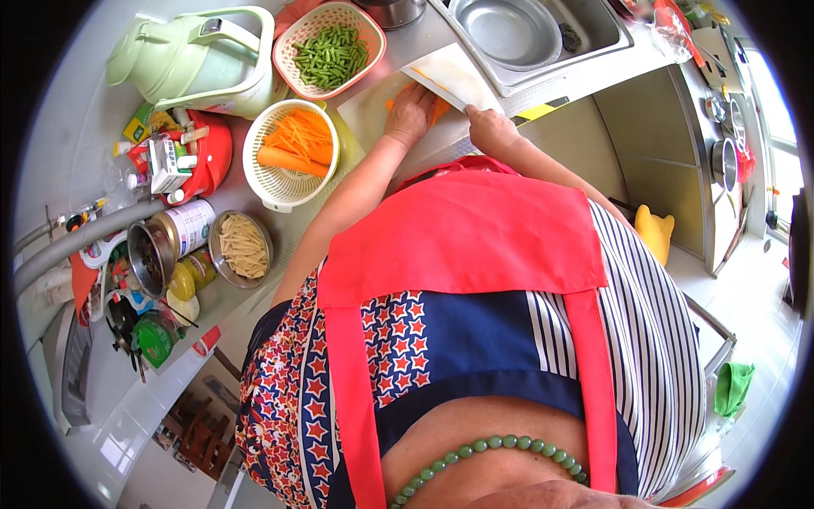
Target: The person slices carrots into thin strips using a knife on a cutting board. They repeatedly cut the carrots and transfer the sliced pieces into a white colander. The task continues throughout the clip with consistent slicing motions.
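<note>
My right hand (493, 130) grips the handle of a broad kitchen knife (459, 71), whose wide pale blade slants up and left from the fist. Pressed down beside the blade, my left hand (409, 116) has its fingers on orange carrot pieces (439, 111), which it partly covers. Both hands are over a pale cutting board (362, 109) on the counter. To the left, a white plastic colander (254, 162) contains shredded carrot (297, 132) and whole peeled carrots (289, 160). Cut green beans (331, 57) fill a red-and-white basket (375, 54) behind it.
A steel sink (613, 38) holding a metal basin (509, 32) lies at the back right. A pale green thermos jug (191, 60) stands far left. Nearer are a red basket (219, 153) of packages, a bowl of pale cut strips (241, 247), and jars. A grey pipe (82, 242) crosses the left side.
</note>
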The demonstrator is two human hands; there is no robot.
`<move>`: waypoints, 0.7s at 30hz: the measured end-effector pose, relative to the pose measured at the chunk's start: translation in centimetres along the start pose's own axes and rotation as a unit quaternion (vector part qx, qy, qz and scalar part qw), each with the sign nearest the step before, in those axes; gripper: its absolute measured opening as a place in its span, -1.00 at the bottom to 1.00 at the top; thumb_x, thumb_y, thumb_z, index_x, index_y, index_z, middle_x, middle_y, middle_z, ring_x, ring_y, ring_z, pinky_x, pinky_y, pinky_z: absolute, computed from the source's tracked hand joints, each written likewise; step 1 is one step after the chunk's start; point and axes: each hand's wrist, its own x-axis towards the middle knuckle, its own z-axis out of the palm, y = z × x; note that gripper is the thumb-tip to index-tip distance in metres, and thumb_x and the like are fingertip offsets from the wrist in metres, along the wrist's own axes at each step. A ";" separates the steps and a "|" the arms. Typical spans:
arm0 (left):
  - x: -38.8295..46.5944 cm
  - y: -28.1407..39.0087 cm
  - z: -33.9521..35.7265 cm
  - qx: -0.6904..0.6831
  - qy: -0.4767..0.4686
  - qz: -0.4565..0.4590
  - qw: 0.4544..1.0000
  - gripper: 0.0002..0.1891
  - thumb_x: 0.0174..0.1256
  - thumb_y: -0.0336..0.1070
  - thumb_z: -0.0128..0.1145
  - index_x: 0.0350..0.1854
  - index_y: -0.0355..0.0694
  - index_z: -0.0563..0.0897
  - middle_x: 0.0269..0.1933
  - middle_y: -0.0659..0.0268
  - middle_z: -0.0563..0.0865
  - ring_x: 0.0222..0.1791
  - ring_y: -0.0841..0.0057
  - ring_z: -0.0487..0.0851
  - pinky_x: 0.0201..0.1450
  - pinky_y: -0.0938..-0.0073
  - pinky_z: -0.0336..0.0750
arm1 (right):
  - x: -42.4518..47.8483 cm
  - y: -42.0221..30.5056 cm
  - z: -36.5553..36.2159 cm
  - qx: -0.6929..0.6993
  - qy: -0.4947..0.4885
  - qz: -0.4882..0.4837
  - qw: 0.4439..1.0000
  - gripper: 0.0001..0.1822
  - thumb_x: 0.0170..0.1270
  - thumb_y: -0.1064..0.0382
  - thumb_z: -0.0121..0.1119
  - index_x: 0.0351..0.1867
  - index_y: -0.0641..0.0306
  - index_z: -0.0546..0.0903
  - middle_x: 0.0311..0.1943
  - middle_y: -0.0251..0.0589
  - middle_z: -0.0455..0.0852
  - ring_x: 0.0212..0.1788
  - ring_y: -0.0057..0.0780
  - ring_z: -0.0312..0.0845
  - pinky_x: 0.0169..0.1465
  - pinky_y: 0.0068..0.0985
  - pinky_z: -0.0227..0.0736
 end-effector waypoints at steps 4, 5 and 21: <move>-0.1 0.1 -0.1 -0.015 -0.004 -0.018 1.000 -0.69 0.17 -0.36 0.12 -0.02 -0.29 0.63 -0.02 0.09 0.66 0.06 0.12 0.58 0.16 0.17 0.47 | -0.5 -0.3 -1.7 0.006 -0.013 -0.008 1.000 -0.72 0.29 0.33 -0.12 -0.03 0.32 0.51 -0.26 0.17 0.69 -0.15 0.12 0.66 -0.08 -0.09 0.53; -0.1 0.1 -0.2 -0.016 -0.011 -0.020 1.000 -0.68 0.18 -0.36 0.11 -0.01 -0.29 0.63 -0.02 0.10 0.66 0.06 0.12 0.57 0.17 0.17 0.47 | -0.9 -0.5 -2.0 0.005 -0.017 -0.008 1.000 -0.71 0.28 0.34 -0.12 -0.02 0.32 0.51 -0.26 0.18 0.69 -0.15 0.11 0.66 -0.07 -0.09 0.53; 0.6 0.9 -0.5 -0.006 0.004 -0.018 1.000 -0.68 0.16 -0.38 0.13 -0.01 -0.32 0.63 -0.02 0.07 0.66 0.07 0.12 0.58 0.19 0.19 0.46 | -0.3 0.5 -0.7 0.003 -0.010 -0.008 1.000 -0.75 0.26 0.36 -0.08 -0.10 0.36 0.54 -0.25 0.19 0.70 -0.11 0.13 0.65 -0.04 -0.11 0.54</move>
